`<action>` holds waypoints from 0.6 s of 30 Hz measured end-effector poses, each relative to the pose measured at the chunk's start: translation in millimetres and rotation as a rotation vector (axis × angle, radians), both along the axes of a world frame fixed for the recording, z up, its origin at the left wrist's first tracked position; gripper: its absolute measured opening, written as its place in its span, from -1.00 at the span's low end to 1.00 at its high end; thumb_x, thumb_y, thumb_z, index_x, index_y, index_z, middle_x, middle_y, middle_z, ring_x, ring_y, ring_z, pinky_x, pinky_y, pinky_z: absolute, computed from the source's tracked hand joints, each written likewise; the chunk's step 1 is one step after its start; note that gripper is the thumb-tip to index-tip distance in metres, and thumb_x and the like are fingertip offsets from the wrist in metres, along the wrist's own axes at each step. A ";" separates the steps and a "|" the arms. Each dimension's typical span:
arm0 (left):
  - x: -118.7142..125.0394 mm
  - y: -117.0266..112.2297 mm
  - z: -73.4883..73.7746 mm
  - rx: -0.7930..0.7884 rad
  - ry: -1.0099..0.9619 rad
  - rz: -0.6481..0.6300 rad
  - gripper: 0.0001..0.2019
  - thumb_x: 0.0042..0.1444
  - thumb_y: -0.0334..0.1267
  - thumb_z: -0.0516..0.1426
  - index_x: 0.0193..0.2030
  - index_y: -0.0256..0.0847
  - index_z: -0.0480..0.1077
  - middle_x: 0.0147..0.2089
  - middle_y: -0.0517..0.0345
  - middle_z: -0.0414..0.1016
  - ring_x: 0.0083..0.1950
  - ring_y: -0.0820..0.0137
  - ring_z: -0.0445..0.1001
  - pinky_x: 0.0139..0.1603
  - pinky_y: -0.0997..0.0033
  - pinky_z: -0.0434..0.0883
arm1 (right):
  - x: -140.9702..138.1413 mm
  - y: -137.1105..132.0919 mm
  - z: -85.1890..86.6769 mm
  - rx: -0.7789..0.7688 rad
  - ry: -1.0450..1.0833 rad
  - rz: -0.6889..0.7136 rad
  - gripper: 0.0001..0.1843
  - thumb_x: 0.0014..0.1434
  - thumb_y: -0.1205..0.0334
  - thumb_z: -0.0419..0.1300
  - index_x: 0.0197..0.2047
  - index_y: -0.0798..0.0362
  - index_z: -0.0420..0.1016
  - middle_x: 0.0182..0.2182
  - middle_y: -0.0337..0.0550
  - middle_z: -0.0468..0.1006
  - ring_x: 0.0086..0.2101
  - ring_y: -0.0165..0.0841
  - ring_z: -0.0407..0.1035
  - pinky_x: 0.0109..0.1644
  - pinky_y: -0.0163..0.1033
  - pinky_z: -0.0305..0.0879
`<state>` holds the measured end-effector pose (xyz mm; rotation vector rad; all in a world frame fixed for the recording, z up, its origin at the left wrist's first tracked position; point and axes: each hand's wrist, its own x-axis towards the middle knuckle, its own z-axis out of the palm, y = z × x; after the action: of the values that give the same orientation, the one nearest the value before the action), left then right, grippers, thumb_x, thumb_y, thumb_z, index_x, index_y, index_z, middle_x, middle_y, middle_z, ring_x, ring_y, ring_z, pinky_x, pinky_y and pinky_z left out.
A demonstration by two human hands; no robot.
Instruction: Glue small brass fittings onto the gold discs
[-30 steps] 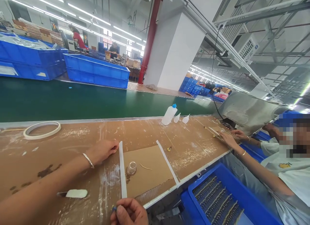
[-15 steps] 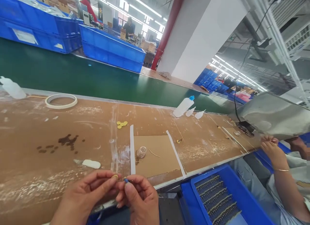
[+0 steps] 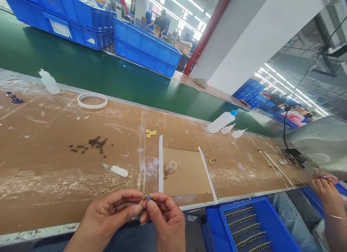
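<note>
My left hand (image 3: 111, 216) and my right hand (image 3: 164, 219) meet at the near edge of the brown workbench (image 3: 54, 161), fingertips pinched together. Between them sits a tiny part with a blue tip and a thin yellowish piece (image 3: 145, 199); which hand holds which piece is unclear. Just beyond lie a cardboard sheet (image 3: 187, 174) framed by two white strips, a small clear glass cup (image 3: 170, 167) and a few yellow discs (image 3: 150, 133).
A tape ring (image 3: 92, 100), white squeeze bottles (image 3: 221, 122) and dark small parts (image 3: 94, 142) lie on the bench. A green conveyor (image 3: 108, 78) runs behind, with blue crates (image 3: 146, 49) beyond. A blue tray of springs (image 3: 244, 230) sits below right. Another person's hands (image 3: 326, 188) work at the right.
My left hand came back from the white strip to meet my right hand at the near edge. The view tilted down and leftward, and the other person's hands drew back off the bench.
</note>
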<state>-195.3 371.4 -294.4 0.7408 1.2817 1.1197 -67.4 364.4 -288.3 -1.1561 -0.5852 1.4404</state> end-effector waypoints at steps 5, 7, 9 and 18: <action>-3.0 0.3 -4.5 -0.043 -0.059 -0.080 -0.67 -0.33 0.05 0.44 -0.41 -0.05 0.66 -0.36 0.02 0.69 -0.29 0.12 0.66 -0.21 0.27 0.62 | 15.3 3.9 3.5 -0.014 -0.014 0.012 -0.61 -0.16 0.00 0.56 -0.38 0.10 0.65 -0.60 -0.21 0.59 -0.59 -0.46 0.40 -0.40 -0.37 0.40; -4.9 0.0 -10.2 -0.074 -0.106 -0.071 -0.67 -0.27 0.04 0.44 -0.36 -0.06 0.66 -0.32 0.07 0.70 -0.23 0.19 0.65 -0.16 0.39 0.59 | 28.0 11.3 4.8 0.011 -0.096 -0.029 -0.64 -0.10 0.02 0.53 -0.32 0.10 0.65 -0.61 -0.24 0.57 -0.55 -0.46 0.41 -0.36 -0.38 0.38; -6.7 0.4 -16.5 -0.131 -0.175 -0.059 -0.66 -0.24 0.02 0.46 -0.32 -0.07 0.64 -0.28 0.11 0.69 -0.20 0.29 0.64 -0.15 0.53 0.55 | 43.0 23.0 6.6 0.055 -0.205 -0.063 -0.66 -0.05 0.06 0.50 -0.27 0.09 0.64 -0.57 -0.26 0.56 -0.51 -0.45 0.42 -0.34 -0.37 0.37; -3.3 3.3 -10.3 -0.237 -0.278 0.051 -0.50 -0.51 0.07 0.52 -0.35 -0.03 0.65 -0.28 0.16 0.71 -0.21 0.35 0.66 -0.14 0.69 0.52 | 83.7 76.2 12.7 0.125 -0.464 -0.020 -0.71 -0.05 0.14 0.43 -0.30 0.16 0.63 -0.55 -0.26 0.53 -0.53 -0.46 0.35 -0.39 -0.32 0.33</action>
<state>-198.6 374.7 -304.6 0.3637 1.1750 1.0483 16.4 440.6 -275.6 -1.3988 -0.9670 1.1016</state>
